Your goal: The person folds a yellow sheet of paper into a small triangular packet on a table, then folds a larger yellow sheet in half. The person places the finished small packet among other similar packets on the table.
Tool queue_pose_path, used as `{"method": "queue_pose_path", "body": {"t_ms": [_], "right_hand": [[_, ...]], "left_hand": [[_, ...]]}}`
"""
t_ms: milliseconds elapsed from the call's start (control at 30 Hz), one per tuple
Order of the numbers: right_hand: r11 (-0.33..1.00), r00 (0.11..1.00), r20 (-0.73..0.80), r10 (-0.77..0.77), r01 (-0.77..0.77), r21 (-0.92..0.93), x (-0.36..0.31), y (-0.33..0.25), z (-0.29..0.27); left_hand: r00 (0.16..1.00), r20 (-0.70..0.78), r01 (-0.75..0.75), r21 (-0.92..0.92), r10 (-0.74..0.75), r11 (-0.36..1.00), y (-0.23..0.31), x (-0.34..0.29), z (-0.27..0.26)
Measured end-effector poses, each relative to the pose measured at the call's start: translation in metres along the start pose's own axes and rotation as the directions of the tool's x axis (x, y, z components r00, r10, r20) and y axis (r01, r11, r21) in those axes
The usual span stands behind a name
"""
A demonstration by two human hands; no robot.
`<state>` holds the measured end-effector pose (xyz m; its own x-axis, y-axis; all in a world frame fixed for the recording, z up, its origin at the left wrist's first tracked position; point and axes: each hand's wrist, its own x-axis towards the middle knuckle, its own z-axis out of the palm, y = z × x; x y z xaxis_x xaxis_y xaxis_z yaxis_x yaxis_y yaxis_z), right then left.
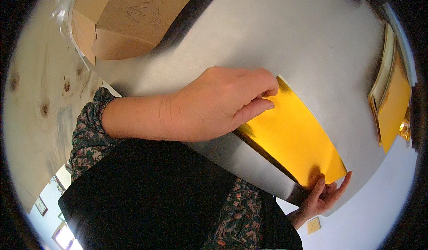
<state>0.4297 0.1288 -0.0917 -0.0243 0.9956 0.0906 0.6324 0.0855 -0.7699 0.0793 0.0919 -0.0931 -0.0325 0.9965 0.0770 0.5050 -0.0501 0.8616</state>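
Note:
A shiny gold foil-like sheet (294,129), long and rectangular, lies aslant on a grey metallic-looking table (312,40). My left hand (236,96) reaches across from the left, its thumb and curled fingers pinched together at the sheet's far left end. That end is partly hidden beneath the hand. At the near right end, my right hand (322,200) grips the edge, with the thumb on the gold face and one finger stretched out along the corner. The remaining fingers are partly out of sight.
An open cardboard box (138,18) with handwriting stands at the back left, clear plastic at its side. A stack of gold sheets (394,100) sits by the right edge. To the left is a knotted wooden board (42,89). A wall socket (313,225) shows below the table edge.

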Motion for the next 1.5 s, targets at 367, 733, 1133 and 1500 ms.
{"method": "queue_pose_path", "body": {"t_ms": [367,733,1133,1500], "right_hand": [[0.998,1.0,-0.015,0.014,-0.014,-0.058,-0.006,0.0,0.0],[0.999,0.999,-0.005,0.044,-0.044,-0.009,-0.006,0.004,-0.003],[0.999,0.999,-0.031,0.037,-0.037,-0.004,-0.008,0.009,-0.003],[0.999,0.998,-0.025,0.052,-0.052,0.0,-0.005,0.002,0.0]], "left_hand": [[1.0,0.022,-0.009,-0.029,0.01,1.0,-0.005,-0.003,-0.006],[1.0,0.011,-0.011,0.045,0.011,0.999,-0.004,-0.002,-0.007],[1.0,0.0,-0.021,0.022,0.021,1.0,-0.007,-0.001,-0.006],[1.0,-0.013,-0.005,0.052,0.005,0.999,-0.005,0.002,-0.004]]}}
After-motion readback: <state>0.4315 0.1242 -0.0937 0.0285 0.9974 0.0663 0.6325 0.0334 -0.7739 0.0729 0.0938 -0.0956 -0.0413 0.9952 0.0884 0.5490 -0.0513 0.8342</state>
